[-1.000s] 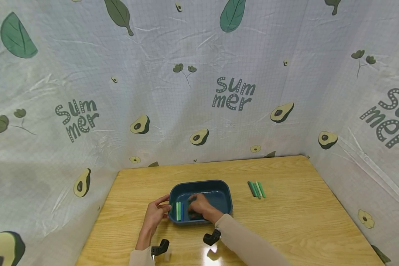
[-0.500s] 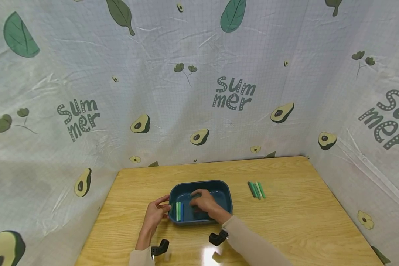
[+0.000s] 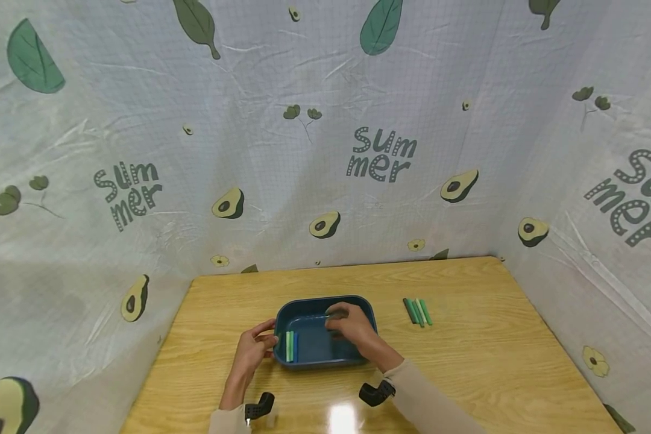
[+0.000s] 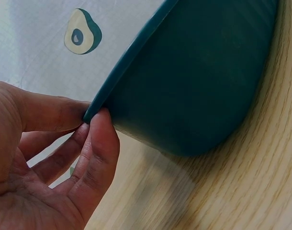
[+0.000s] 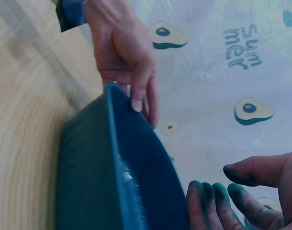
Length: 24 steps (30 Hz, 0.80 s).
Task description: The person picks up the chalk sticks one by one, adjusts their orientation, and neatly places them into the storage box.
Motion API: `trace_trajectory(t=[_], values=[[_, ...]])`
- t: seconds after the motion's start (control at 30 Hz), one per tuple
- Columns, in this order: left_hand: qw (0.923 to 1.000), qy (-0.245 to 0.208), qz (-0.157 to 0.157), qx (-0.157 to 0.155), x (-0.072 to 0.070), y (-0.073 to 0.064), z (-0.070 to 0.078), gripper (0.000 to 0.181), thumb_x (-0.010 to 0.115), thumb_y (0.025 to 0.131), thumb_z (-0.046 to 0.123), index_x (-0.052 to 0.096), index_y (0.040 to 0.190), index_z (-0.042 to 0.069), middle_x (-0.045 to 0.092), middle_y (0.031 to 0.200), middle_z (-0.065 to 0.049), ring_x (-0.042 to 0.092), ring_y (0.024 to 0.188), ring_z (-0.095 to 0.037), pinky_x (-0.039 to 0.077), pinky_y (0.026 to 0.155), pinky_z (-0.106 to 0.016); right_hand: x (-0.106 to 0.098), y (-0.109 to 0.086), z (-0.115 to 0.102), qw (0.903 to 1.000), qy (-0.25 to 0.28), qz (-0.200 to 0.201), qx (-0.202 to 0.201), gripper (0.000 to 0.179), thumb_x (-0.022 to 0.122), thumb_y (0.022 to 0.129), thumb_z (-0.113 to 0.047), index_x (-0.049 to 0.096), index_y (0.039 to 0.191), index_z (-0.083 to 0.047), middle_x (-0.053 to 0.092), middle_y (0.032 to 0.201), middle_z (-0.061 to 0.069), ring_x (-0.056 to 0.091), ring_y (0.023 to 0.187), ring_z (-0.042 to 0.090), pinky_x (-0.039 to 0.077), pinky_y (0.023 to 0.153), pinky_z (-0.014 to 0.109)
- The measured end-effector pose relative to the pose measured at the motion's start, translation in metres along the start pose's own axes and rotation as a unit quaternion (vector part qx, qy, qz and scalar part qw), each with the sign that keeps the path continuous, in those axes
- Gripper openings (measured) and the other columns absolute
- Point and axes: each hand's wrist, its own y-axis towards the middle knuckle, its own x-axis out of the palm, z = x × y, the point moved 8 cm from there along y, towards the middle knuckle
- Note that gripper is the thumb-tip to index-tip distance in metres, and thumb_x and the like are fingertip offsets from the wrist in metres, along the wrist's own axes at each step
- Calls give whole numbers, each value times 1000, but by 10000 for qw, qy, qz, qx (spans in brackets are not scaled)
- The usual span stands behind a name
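1. The tray (image 3: 313, 345) is pinched at its left rim by the left hand (image 3: 254, 349).
2. Above the tray, the right hand (image 3: 356, 330) is held, fingers parted.
3. Sticks (image 3: 290, 347) are laid inside, other sticks (image 3: 420, 313) right of the tray.

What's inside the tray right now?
In the tray, two green sticks and a blue stick lie side by side near the left end. The right hand covers part of the floor; anything beneath is hidden.

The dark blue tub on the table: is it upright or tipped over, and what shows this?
Upright. In the head view, the tub has its open top facing up, and coloured sticks lie inside.
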Motion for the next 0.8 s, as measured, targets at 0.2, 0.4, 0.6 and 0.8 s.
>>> trace_trajectory(t=[0.2,0.4,0.6,0.8], values=[[10000,6,16,17,-1,1,-1,47,60,91,-2,55,138,3,56,133,-20,63,89,-15,55,61,-29,-14,-7,-14,9994,-156,213,-225,36,67,92,-13,58,124,-1,65,112,16,67,93,27,58,79,44],[10000,1,26,36,0,2,-3,47,60,90,-3,56,137,2,56,132,-21,63,88,-15,55,61,-30,-37,-15,-23,9960,-369,707,-397,32,67,91,-9,61,122,-1,66,110,17,67,92,25,57,79,46],[10000,7,69,-30,0,2,-4,47,60,89,-2,57,136,3,57,131,-19,63,91,-18,56,61,-30,-63,-22,-25,9897,-742,1079,-582,31,68,90,-9,63,120,-3,68,108,14,68,90,22,56,79,45],[10000,35,27,-3,1,3,-2,48,61,90,-2,55,138,2,56,132,-20,63,89,-14,56,62,-31,-92,-29,-22,9808,-1033,1508,-686,31,70,89,-9,65,119,-6,70,106,13,69,91,21,57,79,41]])
